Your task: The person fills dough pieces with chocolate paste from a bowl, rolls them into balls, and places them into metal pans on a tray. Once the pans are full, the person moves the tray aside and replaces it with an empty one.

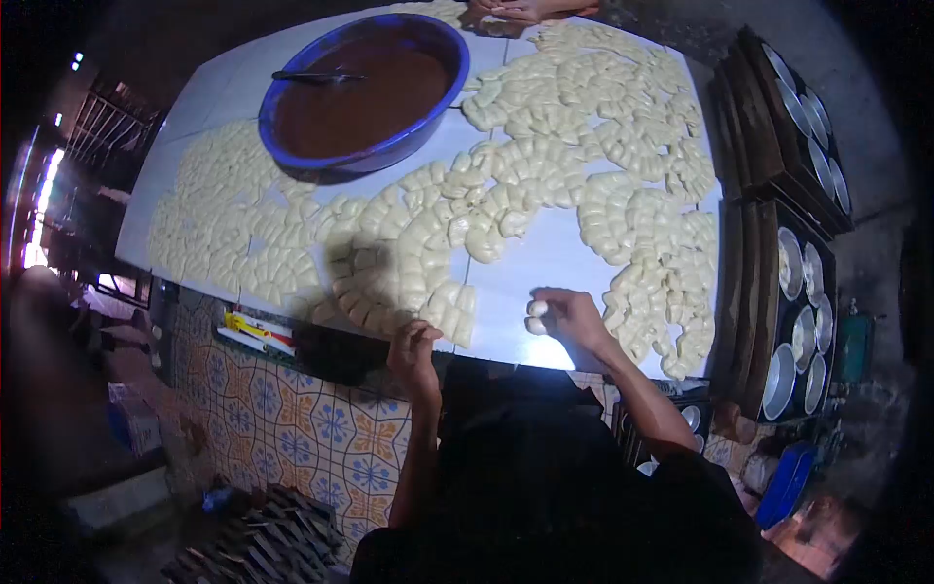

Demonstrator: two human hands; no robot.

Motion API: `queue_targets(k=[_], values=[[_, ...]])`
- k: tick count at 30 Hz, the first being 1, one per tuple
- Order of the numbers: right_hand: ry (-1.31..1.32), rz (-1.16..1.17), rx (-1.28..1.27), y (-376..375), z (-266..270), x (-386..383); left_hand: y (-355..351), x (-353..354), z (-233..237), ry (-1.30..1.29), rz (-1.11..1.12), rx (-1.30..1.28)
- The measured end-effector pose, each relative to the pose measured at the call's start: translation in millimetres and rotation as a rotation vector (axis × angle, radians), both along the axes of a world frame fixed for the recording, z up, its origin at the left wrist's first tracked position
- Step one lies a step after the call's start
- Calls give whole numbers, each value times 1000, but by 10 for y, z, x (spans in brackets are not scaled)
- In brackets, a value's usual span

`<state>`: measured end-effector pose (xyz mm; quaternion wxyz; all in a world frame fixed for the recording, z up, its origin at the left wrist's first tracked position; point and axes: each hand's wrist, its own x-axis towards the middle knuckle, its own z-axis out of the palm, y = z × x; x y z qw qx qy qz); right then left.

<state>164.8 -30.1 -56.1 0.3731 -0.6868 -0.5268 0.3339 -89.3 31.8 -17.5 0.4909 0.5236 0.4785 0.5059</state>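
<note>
My right hand [574, 319] is closed around small white dough pieces [537, 317], which show between the thumb and fingers above the bare tabletop. At the table's front edge, my left hand [413, 352] has its fingers curled. Its fingertips are beside the end of a row of cut dough pieces [450, 310], and what they hold, if anything, is hidden. Many more pale dough pieces [623, 209] lie in curved, touching rows over the white tiled table [520, 268]. A shadow falls on the rows left of centre.
A blue basin [457, 97] of brown mixture stands toward the back, with a dark-handled utensil [316, 76] in it. Another person's hands [516, 10] rest at the far edge. Dark trays [754, 292] with round metal tins [780, 380] stand at right. Patterned tiles [331, 423] show below the table.
</note>
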Motion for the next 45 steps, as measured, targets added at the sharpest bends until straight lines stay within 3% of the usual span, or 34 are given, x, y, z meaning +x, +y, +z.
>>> queue_targets(k=[2, 3, 5, 9, 11, 12, 15, 20, 22, 25, 26, 27, 30, 31, 32, 35, 37, 39, 41, 42, 43, 44, 45], values=[[-75, 81, -41, 41, 47, -6, 2, -171, -262, 165, 64, -3], [-317, 62, 75, 105, 124, -56, 14, -187, -294, 232, 45, 98], [-509, 73, 147, 234, 265, -299, 14, -215, -323, 374, 4, 298], [-423, 113, 285, 587, -81, -843, -21, 46, -227, 515, -155, 347], [-176, 140, 262, 709, -395, -983, -15, 119, -510, 417, -272, 255], [18, 162, 93, 700, -236, -998, 9, 149, -429, 639, -377, 213], [227, 60, 2, 361, 355, -776, 43, 201, -476, 905, -424, 278], [788, -205, 421, -55, 990, -218, 32, 328, -336, 915, -407, 202], [1020, -253, 531, -108, 1365, -157, 13, 483, 55, 409, -483, 141], [593, -225, 435, -58, 1161, -226, -79, 778, 536, -240, -580, -87], [551, -254, 427, -33, 1205, -344, -72, 863, 500, -214, -573, -51], [329, -260, 503, 24, 1105, -384, -56, 950, 463, -192, -564, -13], [208, -276, 348, 117, 1014, -344, -82, 1104, 418, -240, -331, -80], [317, -218, 176, 132, 1044, -278, -81, 1112, 369, -219, -264, -102], [335, -205, 247, 167, 1007, -198, -63, 1117, 336, -181, -230, -8], [289, -13, 490, 345, 1136, -131, 92, 1054, 381, -46, -499, -294], [374, 150, 465, 471, 984, -199, 164, 1112, 428, -987, -470, -802], [175, 200, 467, 615, 900, -85, 229, 1099, 291, -1378, -533, -917], [693, 210, 261, 761, 905, -7, 390, 1197, 573, -1358, -716, -785], [741, 231, 216, 795, 771, 97, 554, 1263, 737, -1341, -810, -702], [788, 249, 169, 840, 687, 191, 740, 1286, 826, -948, -727, -811], [791, 281, 177, 858, 645, 247, 1011, 1339, 618, -1098, -939, -538], [793, 319, 181, 897, 663, 281, 1375, 1348, 690, -873, -810, -399]])
